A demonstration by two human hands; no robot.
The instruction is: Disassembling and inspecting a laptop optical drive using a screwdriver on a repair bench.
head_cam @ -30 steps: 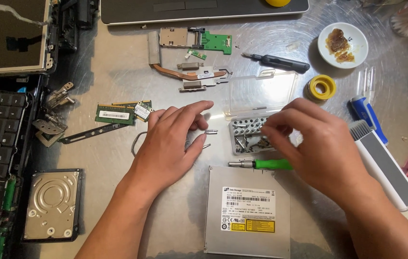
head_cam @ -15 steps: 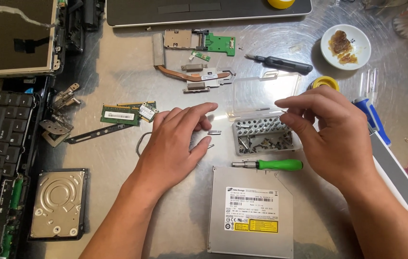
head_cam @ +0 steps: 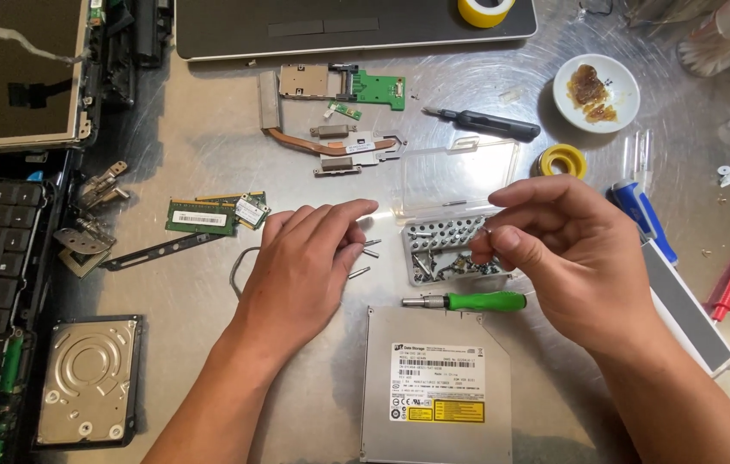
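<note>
Screwdriver (head_cam: 468, 302) lies between bit case (head_cam: 451, 249) and optical drive (head_cam: 435, 385).

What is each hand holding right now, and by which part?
The right hand pinches something tiny between thumb and forefinger above the clear plastic bit case; what it is cannot be told. The left hand rests flat on the scuffed metal table, holding nothing.

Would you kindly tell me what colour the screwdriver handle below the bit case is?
Bright green, clearest in the head view.
</note>
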